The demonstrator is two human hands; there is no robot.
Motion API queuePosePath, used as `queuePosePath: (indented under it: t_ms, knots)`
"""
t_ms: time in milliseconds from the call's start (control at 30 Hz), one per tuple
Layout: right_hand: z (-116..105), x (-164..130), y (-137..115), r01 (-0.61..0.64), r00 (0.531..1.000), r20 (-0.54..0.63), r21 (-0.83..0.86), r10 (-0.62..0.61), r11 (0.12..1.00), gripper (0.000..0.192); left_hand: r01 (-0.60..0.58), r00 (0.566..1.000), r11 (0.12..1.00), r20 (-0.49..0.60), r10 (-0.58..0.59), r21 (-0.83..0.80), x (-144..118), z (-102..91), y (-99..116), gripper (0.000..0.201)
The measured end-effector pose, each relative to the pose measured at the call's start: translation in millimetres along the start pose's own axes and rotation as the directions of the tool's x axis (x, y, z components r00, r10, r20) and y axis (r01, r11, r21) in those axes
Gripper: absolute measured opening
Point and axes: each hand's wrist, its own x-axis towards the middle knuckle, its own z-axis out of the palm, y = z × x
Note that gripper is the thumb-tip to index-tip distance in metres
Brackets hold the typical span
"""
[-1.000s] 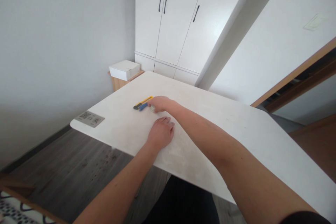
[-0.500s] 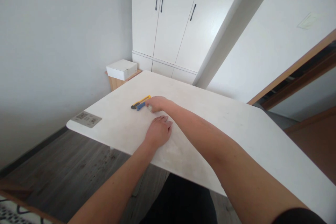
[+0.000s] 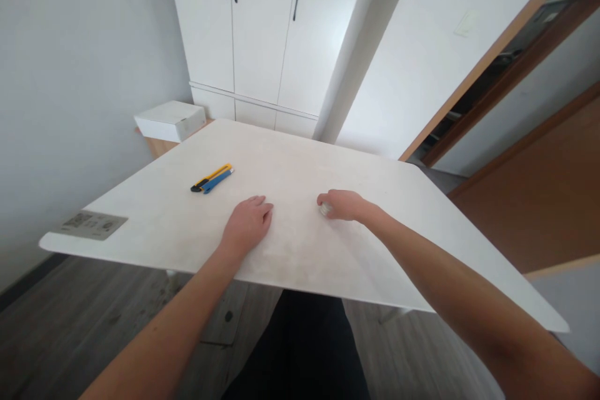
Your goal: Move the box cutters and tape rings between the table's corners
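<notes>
Fingers of the right hand [image 3: 344, 205] curl over a small pale object [image 3: 324, 210] on the table [image 3: 300, 244]. Left hand [image 3: 247, 223] lies flat, released, nearer the cutters [image 3: 212, 178], which lie beyond its fingertips, pointing away rightward.

Small pale object [image 3: 324, 209] mostly hidden under right hand [image 3: 344, 205]

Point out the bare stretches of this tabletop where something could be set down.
Bare: the far half of the table behind both hands, and the right part beyond the right hand. A narrower patch lies between the left hand and the grey label. Taken: the spot where two utility knives lie, far left.
</notes>
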Motion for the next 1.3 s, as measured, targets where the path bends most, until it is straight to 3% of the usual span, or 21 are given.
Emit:
queuePosePath:
  t_ms: [100, 267, 433, 533, 800, 1033, 1167, 1300]
  knots:
    - [8.7, -14.0, -3.2, 0.026, 1.000, 0.015, 0.008, -0.026, 1.000, 0.046, -0.005, 1.000, 1.000, 0.007, 0.004, 0.028, 0.1, -0.1, -0.1, 0.038]
    - [4.8, -13.7, -7.6, 0.043, 0.997, 0.057, 0.031, -0.045, 0.999, 0.051, 0.000, 1.000, 1.000, 0.006, 0.000, 0.030, 0.1, -0.9, 0.1, 0.041]
    - [-12.5, -20.6, 2.8, -0.020, 0.991, 0.136, 0.087, 0.008, 0.996, 0.088, 0.006, 1.000, 0.999, 0.010, -0.006, 0.034, 0.0, -0.5, -0.8, 0.043]
    - [-23.0, -30.2, 11.5, -0.058, 0.990, 0.131, 0.122, 0.042, 0.991, 0.097, 0.004, 1.000, 0.999, 0.011, -0.005, 0.040, 0.1, -0.3, -0.9, 0.044]
    - [-12.9, -27.0, 8.8, 0.035, 0.997, 0.068, 0.122, -0.043, 0.992, 0.080, -0.014, 1.000, 0.999, 0.014, 0.014, 0.035, 0.4, 1.0, -3.5, 0.046]
    - [4.1, -11.8, -7.2, 0.088, 0.995, 0.050, 0.052, -0.091, 0.995, 0.048, -0.031, 0.999, 0.998, 0.011, 0.030, 0.049, 1.4, 6.4, -10.3, 0.052]
    - [12.9, -24.0, 24.8, 0.026, 0.999, 0.033, 0.048, -0.028, 0.999, 0.047, -0.043, 0.999, 0.998, 0.023, 0.041, 0.053, 1.9, 9.4, -13.4, 0.056]
    - [29.8, -60.0, 101.1, -0.202, 0.976, 0.078, 0.008, 0.201, 0.979, 0.048, -0.043, 0.999, 0.998, 0.018, 0.042, 0.053, 2.2, 11.7, -15.3, 0.057]
